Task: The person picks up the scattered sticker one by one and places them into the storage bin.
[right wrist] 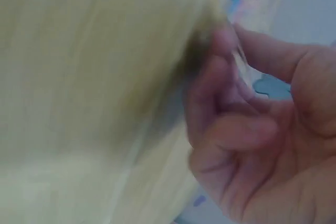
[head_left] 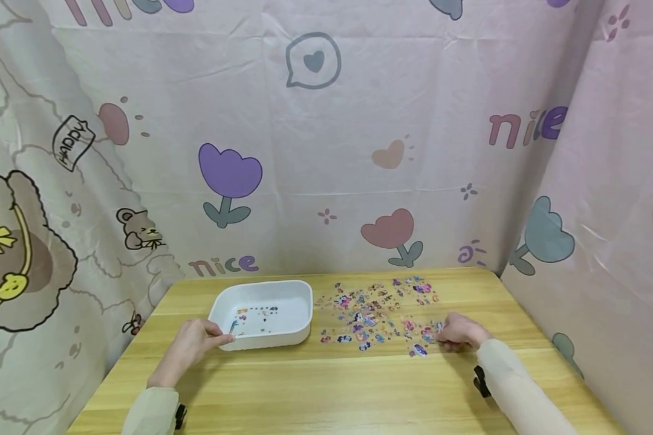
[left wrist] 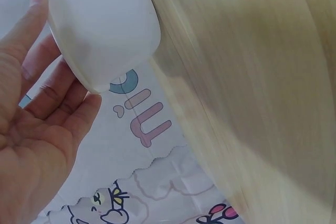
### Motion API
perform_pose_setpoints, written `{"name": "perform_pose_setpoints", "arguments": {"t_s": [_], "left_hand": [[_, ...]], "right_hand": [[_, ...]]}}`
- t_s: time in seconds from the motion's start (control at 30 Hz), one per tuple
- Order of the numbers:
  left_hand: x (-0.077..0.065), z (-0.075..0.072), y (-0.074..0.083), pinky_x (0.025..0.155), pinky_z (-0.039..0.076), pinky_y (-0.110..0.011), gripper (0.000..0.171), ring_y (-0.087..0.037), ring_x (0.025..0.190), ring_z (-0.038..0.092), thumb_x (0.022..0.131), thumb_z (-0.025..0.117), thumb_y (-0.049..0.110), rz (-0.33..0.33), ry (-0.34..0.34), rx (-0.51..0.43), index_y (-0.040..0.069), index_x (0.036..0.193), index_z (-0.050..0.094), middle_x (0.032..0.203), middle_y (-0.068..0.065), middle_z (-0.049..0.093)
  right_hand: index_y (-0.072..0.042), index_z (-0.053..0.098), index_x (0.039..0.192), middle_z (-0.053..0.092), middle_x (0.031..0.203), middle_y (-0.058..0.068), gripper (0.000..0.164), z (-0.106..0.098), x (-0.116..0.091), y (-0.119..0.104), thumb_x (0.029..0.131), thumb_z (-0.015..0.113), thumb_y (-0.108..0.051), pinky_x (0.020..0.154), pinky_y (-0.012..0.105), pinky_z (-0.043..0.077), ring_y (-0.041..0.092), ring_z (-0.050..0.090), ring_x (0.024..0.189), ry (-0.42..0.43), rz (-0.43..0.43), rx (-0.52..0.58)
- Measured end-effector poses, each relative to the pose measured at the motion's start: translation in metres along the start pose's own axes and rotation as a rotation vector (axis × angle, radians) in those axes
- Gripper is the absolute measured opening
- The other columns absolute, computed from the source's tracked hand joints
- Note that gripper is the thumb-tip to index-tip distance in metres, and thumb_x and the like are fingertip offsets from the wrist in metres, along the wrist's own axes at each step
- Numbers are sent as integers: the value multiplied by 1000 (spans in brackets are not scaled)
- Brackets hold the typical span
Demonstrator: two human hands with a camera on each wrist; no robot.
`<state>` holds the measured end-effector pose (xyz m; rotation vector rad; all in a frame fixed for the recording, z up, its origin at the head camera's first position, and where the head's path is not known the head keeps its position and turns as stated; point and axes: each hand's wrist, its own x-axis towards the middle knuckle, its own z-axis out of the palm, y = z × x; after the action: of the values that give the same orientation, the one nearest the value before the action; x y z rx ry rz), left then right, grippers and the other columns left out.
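Note:
My left hand (head_left: 194, 343) holds the near left corner of a white plastic basin (head_left: 308, 323). In the left wrist view the thumb lies at the rim and the other fingers are bent along the outside of its wall. Several small colourful stickers (head_left: 242, 310) lie on the basin's floor. At the right end of a spread of colourful stickers (head_left: 359, 320), my right hand (head_left: 459, 331) is low over the table. Its thumb and forefinger pinch a thin flat sticker (right wrist: 241, 66), seen nearly edge-on in the right wrist view; its print is hidden.
The wooden table (head_left: 326, 393) ends at a printed curtain (head_left: 326, 151) that hangs behind it and on both sides. A larger purple-and-white sticker (head_left: 419, 350) lies at the near edge of the spread, left of my right hand.

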<state>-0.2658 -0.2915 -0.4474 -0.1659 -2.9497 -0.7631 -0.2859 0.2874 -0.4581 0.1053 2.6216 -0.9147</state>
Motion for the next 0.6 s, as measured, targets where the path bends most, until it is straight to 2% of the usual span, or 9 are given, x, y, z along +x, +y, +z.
{"name": "perform_pose_setpoints", "arguments": {"t_s": [0.1,0.13,0.2,0.3,0.4,0.47,0.53,0.6], "left_hand": [[-1,2,0,65,43,-29,25,-14,72,51,79,79,38,4,4,-15,13,82,77,82,1,72],[-1,2,0,65,43,-28,24,-13,72,51,79,79,37,7,6,-15,14,82,77,82,1,72],[0,2,1,65,42,-28,22,-13,71,50,79,80,35,8,8,-15,14,81,77,81,2,71],[0,1,1,65,43,-28,23,-13,71,51,79,80,36,9,5,-8,13,82,77,81,1,72],[-1,1,0,65,44,-28,27,-13,71,51,79,79,39,7,0,-9,13,82,77,82,1,72],[-1,0,0,64,44,-28,29,-13,71,51,79,79,42,6,-3,-10,13,82,77,82,1,72],[-1,0,0,64,44,-28,28,-13,71,51,79,79,41,2,-3,-14,13,82,77,82,1,71],[-1,0,0,64,43,-28,27,-13,71,51,79,79,41,2,-3,-13,14,81,77,82,1,71]], "right_hand": [[0,58,89,58,63,4,6,-8,-2,0,88,53,-1,47,22,30,9,38,50,-63,-11,44],[2,56,94,59,66,6,9,-10,-3,1,87,52,1,48,22,29,10,38,51,-64,-19,61],[4,53,102,61,74,9,16,-13,-2,2,87,53,2,50,23,32,11,41,54,-36,-39,91],[7,57,103,63,80,11,17,-15,1,4,87,58,3,54,24,40,12,49,59,63,-79,123],[6,61,98,61,73,10,11,-16,3,4,93,58,-3,51,24,40,11,47,55,135,-123,120],[4,61,99,59,67,8,14,-16,5,4,98,55,-9,47,22,35,9,42,50,149,-136,127],[3,60,106,57,64,7,20,-17,5,4,101,50,-14,45,21,30,8,37,48,136,-164,149],[3,57,118,57,66,6,26,-17,5,5,102,48,-15,44,21,29,8,37,49,109,-187,186]]}}
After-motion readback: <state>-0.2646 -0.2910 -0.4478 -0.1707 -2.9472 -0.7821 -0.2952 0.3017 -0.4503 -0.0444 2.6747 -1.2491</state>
